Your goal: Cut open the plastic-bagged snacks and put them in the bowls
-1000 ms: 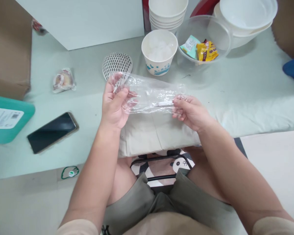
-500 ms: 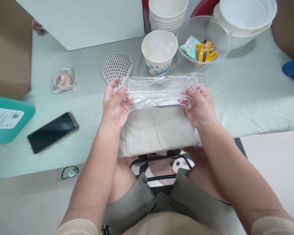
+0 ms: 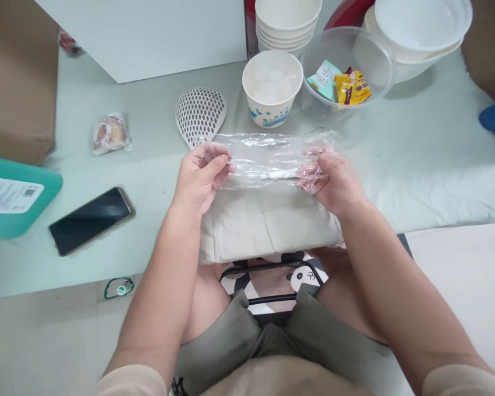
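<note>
A clear plastic film [image 3: 268, 151], crinkled and see-through, is stretched between my two hands above the near edge of the covered table. My left hand [image 3: 202, 179] pinches its left end between thumb and fingers. At the other end, my right hand [image 3: 334, 176] is closed on the film, with fingers showing through the plastic. Something thin and white [image 3: 282, 174] shows at the film's lower edge; I cannot tell what it is. Just beyond my left hand lies a white perforated scoop-shaped piece [image 3: 201, 114]. Behind the film stands a paper cup [image 3: 270, 110] with whitish, translucent contents.
A clear plastic bowl [image 3: 379, 91] holds small packets [image 3: 352, 87]. Behind are stacked paper cups [image 3: 287, 25] and white bowls [image 3: 423, 27]. To the left lie a phone [image 3: 91, 221], a wrapped snack [image 3: 111, 135], a green container [image 3: 20, 220] and a cardboard box [image 3: 20, 82].
My left hand has shifted slightly down and right, its raised index finger now curled in to the film. The film has dropped a little. The table items sit slightly further right in view.
</note>
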A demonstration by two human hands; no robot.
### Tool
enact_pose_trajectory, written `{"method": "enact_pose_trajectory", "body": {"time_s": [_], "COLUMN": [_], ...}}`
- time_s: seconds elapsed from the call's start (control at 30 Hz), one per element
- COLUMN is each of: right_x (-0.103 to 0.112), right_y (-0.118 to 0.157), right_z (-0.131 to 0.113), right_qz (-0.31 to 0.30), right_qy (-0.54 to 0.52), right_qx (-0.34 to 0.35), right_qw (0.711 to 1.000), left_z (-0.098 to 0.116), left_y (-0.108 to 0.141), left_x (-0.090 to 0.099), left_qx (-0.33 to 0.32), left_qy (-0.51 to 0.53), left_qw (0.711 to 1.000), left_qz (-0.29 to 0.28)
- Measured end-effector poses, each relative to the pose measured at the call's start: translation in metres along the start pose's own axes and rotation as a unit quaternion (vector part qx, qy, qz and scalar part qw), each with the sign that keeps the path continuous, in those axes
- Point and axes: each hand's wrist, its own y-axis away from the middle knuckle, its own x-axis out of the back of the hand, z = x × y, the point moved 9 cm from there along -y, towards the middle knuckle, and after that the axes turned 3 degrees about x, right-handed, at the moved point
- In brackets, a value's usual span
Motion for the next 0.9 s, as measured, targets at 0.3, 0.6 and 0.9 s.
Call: {"method": "enact_pose_trajectory", "body": {"time_s": [0.3, 0.6, 0.9], "right_x": [0.006, -0.002, -0.003], "right_y": [-0.005, -0.002, -0.001], "right_z": [-0.006, -0.005, -0.006], "right_qz": [0.014, -0.004, -0.017], "right_qy": [0.057, 0.061, 0.023], "right_qx": [0.041, 0.028, 0.027], "right_qw": [0.997, 0.998, 0.999], "left_z": [-0.004, -0.003, -0.005], "left_y": [0.002, 0.002, 0.001], "left_x": [-0.006, -0.005, -0.003], "left_qx": [0.001, 0.010, 0.035], "left_qy": [-0.048, -0.055, -0.040], "left_qw": [0.997, 0.997, 0.997], "left_qz": [-0.060, -0.060, -0.051]}}
